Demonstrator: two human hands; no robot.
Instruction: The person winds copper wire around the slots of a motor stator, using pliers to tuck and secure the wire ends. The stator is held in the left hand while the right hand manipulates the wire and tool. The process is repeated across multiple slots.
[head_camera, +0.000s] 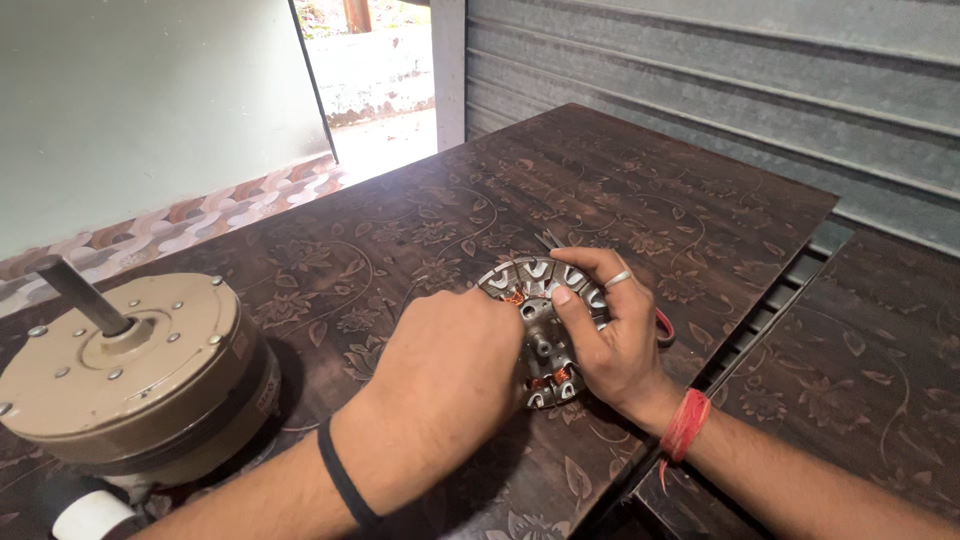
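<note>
A round metal motor stator (540, 300) with copper windings and grey slots lies on the dark patterned table (640, 190). My left hand (450, 370) is closed over its left side, hiding part of it. My right hand (610, 330), with a ring and a red thread on the wrist, grips its right rim, the thumb pressing on the top face. A red wire (664, 326) loops out beside the right hand.
A beige ceiling fan motor housing (130, 380) with a dark shaft (85, 295) stands at the table's left. A second patterned tabletop (870, 340) adjoins on the right past a slotted gap. A grey metal shutter (720, 80) runs behind.
</note>
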